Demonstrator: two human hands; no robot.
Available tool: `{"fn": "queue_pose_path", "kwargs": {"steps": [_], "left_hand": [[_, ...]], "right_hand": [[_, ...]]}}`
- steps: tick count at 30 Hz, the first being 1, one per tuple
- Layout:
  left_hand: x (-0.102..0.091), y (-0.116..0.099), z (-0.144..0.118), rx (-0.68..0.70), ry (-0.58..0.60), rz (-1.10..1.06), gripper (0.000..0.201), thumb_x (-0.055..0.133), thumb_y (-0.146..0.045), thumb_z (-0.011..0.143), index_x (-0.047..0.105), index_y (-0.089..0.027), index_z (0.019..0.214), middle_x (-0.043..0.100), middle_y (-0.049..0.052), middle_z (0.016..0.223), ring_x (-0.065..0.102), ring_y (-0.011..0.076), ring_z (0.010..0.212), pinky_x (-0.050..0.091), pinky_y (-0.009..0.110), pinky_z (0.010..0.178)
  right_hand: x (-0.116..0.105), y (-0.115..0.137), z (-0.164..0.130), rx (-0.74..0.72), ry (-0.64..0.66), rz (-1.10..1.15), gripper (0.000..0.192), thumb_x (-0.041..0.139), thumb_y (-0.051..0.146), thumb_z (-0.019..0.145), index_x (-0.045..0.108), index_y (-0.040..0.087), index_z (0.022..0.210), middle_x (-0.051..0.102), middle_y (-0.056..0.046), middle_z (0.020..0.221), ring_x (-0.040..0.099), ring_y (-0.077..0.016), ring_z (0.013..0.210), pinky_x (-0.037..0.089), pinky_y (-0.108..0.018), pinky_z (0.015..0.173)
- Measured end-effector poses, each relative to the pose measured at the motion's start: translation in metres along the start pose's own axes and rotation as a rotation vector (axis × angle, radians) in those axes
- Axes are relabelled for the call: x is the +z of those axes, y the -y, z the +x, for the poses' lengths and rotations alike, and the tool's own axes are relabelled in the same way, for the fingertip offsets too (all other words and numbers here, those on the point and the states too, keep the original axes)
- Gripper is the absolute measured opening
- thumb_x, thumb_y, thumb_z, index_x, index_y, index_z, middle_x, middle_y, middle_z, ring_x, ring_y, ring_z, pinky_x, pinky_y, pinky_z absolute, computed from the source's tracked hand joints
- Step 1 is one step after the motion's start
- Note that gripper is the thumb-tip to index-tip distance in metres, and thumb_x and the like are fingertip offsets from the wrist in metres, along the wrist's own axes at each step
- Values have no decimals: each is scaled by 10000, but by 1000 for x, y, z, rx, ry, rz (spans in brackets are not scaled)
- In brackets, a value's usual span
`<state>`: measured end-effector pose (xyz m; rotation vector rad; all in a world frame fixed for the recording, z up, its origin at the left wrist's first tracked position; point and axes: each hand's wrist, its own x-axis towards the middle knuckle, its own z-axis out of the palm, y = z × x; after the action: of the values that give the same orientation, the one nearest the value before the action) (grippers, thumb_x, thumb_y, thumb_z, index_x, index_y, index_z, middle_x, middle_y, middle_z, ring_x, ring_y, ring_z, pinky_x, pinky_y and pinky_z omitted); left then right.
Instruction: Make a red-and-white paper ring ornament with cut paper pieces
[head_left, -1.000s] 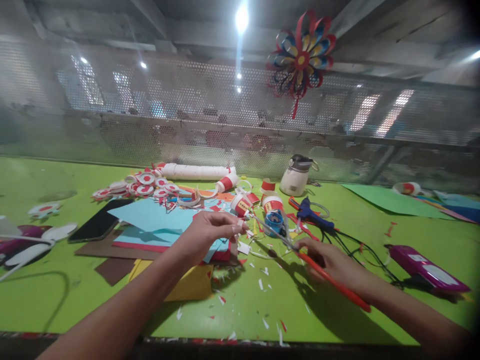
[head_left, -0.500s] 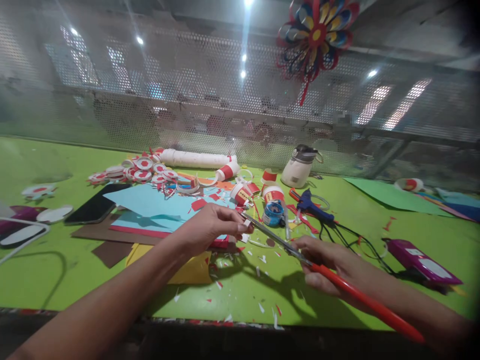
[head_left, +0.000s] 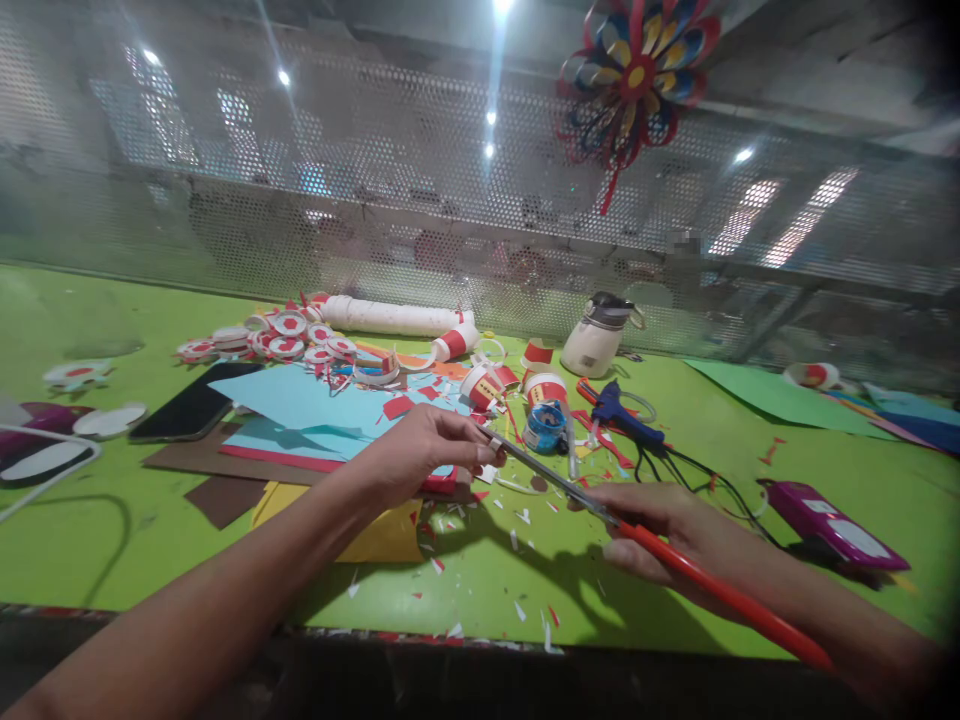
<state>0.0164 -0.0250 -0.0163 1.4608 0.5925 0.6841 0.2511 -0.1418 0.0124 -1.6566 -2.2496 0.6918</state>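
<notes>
My left hand (head_left: 424, 455) pinches a small white paper piece (head_left: 491, 447) between thumb and fingers, above the stack of coloured paper sheets (head_left: 300, 425). My right hand (head_left: 667, 530) grips long scissors (head_left: 555, 482) with red handles; their metal blades point up-left and the tips meet the paper piece at my left fingertips. Small red and white paper scraps (head_left: 517, 545) lie on the green table (head_left: 112, 530) under both hands.
A black phone (head_left: 191, 402) lies left of the sheets. Behind are red-and-white paper discs (head_left: 281, 345), a white roll (head_left: 394, 317), a blue glue gun (head_left: 622, 412) with cord, a white jar (head_left: 596, 340), a magenta case (head_left: 832, 525) and green paper (head_left: 780, 397). A paper flower (head_left: 637, 75) hangs on the mesh wall.
The view tipped slightly downward. The scissors' tips moved left to the paper piece in my left fingers, and my right hand shifted nearer to me.
</notes>
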Motion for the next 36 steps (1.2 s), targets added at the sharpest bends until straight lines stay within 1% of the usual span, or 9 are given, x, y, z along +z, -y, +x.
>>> {"fn": "queue_pose_path", "kwargs": {"steps": [5,13,16,21,25,28,31,33,36], "left_hand": [[0,2,0,16,-1,-5,106,697,-213,640,683,-183,539,668,53,657,615,192,766,452,342,773],[-2,7,1,-6,10,-34,63,692,-202,635,692,-178,577,693,59,710,618,170,699,458,296,665],[-2,9,1,-16,7,-36,65,688,-205,637,687,-171,582,698,65,728,623,177,718,460,301,672],[-2,10,1,-35,-2,-23,66,704,-224,627,691,-172,588,702,64,737,632,192,751,473,313,684],[-3,12,1,-83,4,-36,83,714,-260,641,703,-187,602,713,84,779,648,208,773,490,312,643],[-4,12,0,-139,8,-49,126,733,-302,631,705,-181,613,718,109,800,654,224,779,506,332,639],[-5,10,-1,-186,12,-60,170,738,-332,627,712,-165,642,718,125,828,655,232,794,514,341,641],[-5,10,-2,-184,19,-53,161,735,-326,634,715,-167,650,718,125,840,655,236,826,514,335,653],[-6,11,-2,-167,24,-34,145,735,-317,643,715,-174,654,720,118,850,655,227,822,509,328,660]], "right_hand": [[1,-2,1,-33,17,-2,353,521,471,821,634,140,872,456,7,632,373,-104,548,341,-224,504],[8,-10,2,-56,-28,33,365,518,477,818,643,136,788,371,31,577,289,-86,508,287,-213,453],[11,-13,2,-78,-47,10,343,539,456,813,660,135,810,382,31,566,306,-84,497,311,-209,455],[18,-19,2,-139,-95,-58,324,530,410,838,677,136,931,480,8,580,380,-95,503,368,-209,479],[25,-21,-1,-152,-145,-133,356,506,446,844,680,136,860,542,-22,597,458,-124,533,399,-229,507],[27,-21,-5,-141,-178,-173,345,495,436,848,674,140,831,593,-42,637,504,-138,551,411,-242,539],[23,-20,-9,-120,-182,-186,288,504,389,844,659,147,829,587,-30,633,504,-134,550,405,-236,547],[21,-20,-12,-62,-176,-183,269,508,383,840,646,154,816,563,-13,608,489,-129,542,392,-227,534],[21,-22,-13,57,-112,-163,291,492,422,846,630,166,842,561,-3,608,492,-130,540,379,-225,522]]}}
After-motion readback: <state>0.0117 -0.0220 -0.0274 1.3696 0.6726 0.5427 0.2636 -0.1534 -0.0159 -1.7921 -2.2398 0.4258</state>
